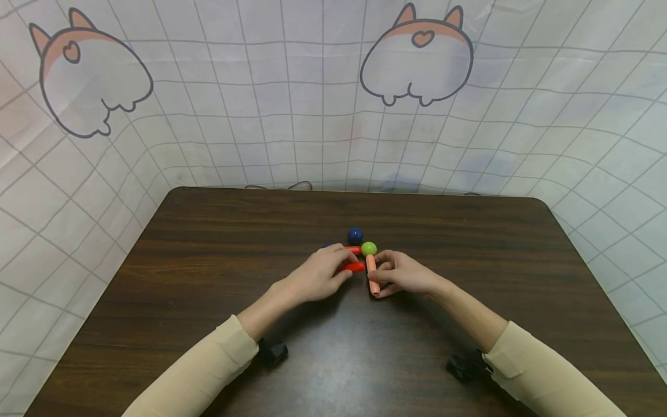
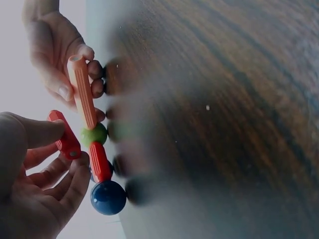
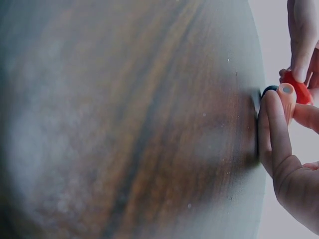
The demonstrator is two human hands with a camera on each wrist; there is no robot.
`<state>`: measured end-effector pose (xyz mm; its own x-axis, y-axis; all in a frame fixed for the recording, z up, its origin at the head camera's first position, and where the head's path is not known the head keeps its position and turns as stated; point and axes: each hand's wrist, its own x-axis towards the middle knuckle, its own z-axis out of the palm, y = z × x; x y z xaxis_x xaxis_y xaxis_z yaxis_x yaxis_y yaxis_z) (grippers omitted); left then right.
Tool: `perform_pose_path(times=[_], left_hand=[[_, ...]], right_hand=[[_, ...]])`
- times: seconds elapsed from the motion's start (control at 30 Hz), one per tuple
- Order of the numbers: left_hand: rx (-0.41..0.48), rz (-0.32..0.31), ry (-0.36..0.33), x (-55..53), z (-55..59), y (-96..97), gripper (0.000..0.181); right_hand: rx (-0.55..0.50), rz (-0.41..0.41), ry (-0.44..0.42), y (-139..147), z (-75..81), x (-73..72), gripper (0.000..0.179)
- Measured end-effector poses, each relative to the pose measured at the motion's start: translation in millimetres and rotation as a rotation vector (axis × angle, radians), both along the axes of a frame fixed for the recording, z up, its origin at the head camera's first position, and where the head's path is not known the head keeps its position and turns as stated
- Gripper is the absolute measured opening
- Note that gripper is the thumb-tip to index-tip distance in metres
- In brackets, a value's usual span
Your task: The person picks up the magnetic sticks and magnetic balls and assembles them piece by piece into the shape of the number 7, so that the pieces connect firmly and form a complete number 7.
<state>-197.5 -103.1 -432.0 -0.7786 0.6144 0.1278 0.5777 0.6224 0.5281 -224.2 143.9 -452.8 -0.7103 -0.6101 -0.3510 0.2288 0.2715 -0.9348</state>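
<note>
My left hand (image 1: 319, 277) pinches a short red rod (image 2: 65, 135) between thumb and fingers. With its thumb and fingers, my right hand (image 1: 409, 274) holds an orange ribbed rod (image 1: 372, 277). The orange rod's far end meets a green ball (image 1: 369, 248). A second red rod (image 2: 100, 162) runs from the green ball to a blue ball (image 2: 108, 197), which the left hand mostly hides in the head view. Another blue ball (image 1: 355, 235) sits just behind the green one. The held red rod lies close beside this joined chain, between the two hands.
All of this is on a dark wood-grain table (image 1: 234, 220). A white gridded cloth (image 1: 292, 116) with cartoon drawings hangs behind and at both sides. Black devices (image 1: 273, 352) sit at both wrists, under the cream sleeves.
</note>
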Motion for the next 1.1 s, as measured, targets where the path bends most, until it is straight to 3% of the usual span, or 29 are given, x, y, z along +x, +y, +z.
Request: perform_pose_path(times=[0.47, 1.1], left_hand=[[0.009, 0.053, -0.025, -0.4, -3.2, -0.6, 0.021], [0.038, 0.154, 0.019, -7.7, 0.2, 4.6, 0.025]], right_hand=[[0.006, 0.007, 0.011, -0.6, 0.1, 0.0, 0.054], [-0.009, 0.013, 0.008, 0.2, -0.7, 0.1, 0.055]])
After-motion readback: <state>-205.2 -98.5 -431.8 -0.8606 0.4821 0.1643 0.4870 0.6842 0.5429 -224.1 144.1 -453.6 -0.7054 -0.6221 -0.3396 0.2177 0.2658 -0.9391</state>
